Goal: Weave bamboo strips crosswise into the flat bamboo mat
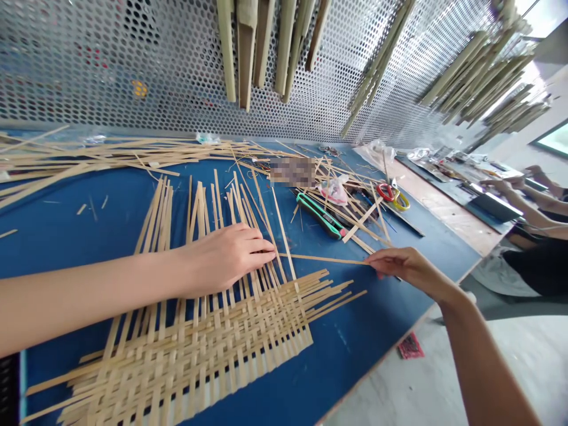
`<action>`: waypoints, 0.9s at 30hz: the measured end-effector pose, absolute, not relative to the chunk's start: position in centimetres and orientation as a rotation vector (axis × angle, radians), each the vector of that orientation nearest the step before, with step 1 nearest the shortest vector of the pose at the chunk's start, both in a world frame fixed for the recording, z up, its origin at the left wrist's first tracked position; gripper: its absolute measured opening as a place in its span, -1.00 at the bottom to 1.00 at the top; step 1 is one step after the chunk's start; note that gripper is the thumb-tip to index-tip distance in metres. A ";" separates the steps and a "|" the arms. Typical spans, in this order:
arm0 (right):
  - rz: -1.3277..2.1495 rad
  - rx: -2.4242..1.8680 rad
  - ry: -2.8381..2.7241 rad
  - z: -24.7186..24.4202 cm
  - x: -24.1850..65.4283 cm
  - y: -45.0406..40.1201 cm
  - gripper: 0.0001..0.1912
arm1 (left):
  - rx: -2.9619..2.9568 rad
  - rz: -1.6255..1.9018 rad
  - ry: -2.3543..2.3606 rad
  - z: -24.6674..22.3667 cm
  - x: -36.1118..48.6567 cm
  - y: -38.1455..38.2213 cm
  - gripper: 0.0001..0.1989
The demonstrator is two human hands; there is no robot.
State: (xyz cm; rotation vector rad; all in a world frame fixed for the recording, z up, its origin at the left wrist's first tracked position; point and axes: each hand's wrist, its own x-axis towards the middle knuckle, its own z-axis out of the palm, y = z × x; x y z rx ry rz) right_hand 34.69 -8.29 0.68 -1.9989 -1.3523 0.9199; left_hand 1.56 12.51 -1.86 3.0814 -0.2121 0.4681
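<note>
A thin bamboo strip runs nearly level above the table between my two hands. My right hand pinches its right end between thumb and fingers. My left hand lies over the upright strips, its fingers closed at the strip's left part; the thumb is hidden. Below my hands rests a half-woven bamboo mat, its crosswise strips packed close in the lower part. Long loose warp strips fan out from it toward the back of the table, some passing under my left hand and forearm.
A green utility knife lies beyond my hands, near red-handled scissors, yellow handles and scattered bamboo scraps. Long strips lie along the back, before a perforated metal panel. Another person's arms are at the far right.
</note>
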 end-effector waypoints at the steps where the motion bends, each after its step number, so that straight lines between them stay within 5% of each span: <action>1: 0.913 -1.994 -1.356 0.6 34.5 -8.3 -0.46 | 3.072 0.488 -0.213 -2.0 1.6 12.5 -0.67; 18: 0.726 -2.106 -1.869 1.3 33.2 -7.5 -0.73 | 2.667 0.385 0.020 -1.1 2.2 11.4 -0.72; 27: 1.193 -1.896 -1.843 2.6 27.6 -2.1 -0.67 | 2.701 0.313 0.094 -0.6 2.8 11.0 -0.79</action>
